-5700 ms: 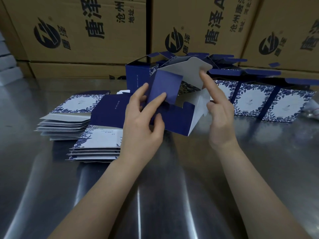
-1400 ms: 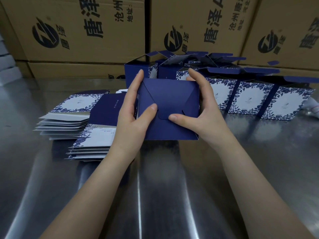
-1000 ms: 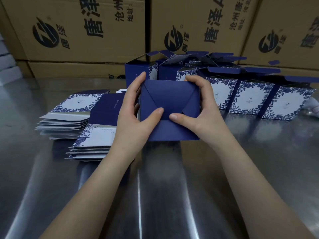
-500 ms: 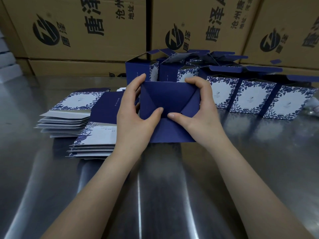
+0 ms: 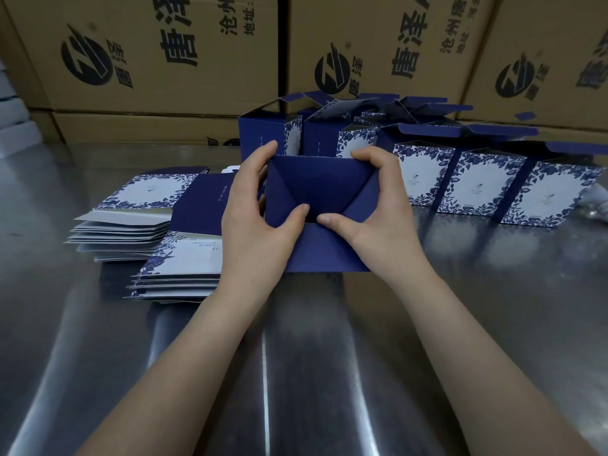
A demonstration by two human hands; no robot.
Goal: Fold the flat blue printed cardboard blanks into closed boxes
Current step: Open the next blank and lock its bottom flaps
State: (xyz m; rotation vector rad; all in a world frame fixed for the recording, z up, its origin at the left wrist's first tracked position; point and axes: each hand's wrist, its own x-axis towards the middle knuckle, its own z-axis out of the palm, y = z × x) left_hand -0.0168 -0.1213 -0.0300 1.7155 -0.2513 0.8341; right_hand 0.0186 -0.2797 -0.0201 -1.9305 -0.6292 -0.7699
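A dark blue box (image 5: 324,189) is held over the steel table (image 5: 460,324) with its folded flap end facing me. My left hand (image 5: 253,225) grips its left side, fingers over the top edge, thumb pressing the flaps at the centre. My right hand (image 5: 378,222) grips the right side the same way, thumb beside the left thumb. Two stacks of flat blue-and-white printed blanks (image 5: 131,222) (image 5: 181,271) lie to the left. Several folded boxes with open top flaps (image 5: 480,185) stand in a row behind and to the right.
Large brown shipping cartons (image 5: 171,54) with black printing form a wall along the back of the table. White objects (image 5: 13,126) sit at the far left edge. Bare reflective steel lies in front of my arms.
The open flaps seen earlier have been folded shut into one flat end. Over the last second both thumbs slid together to the centre and press the flaps inward.
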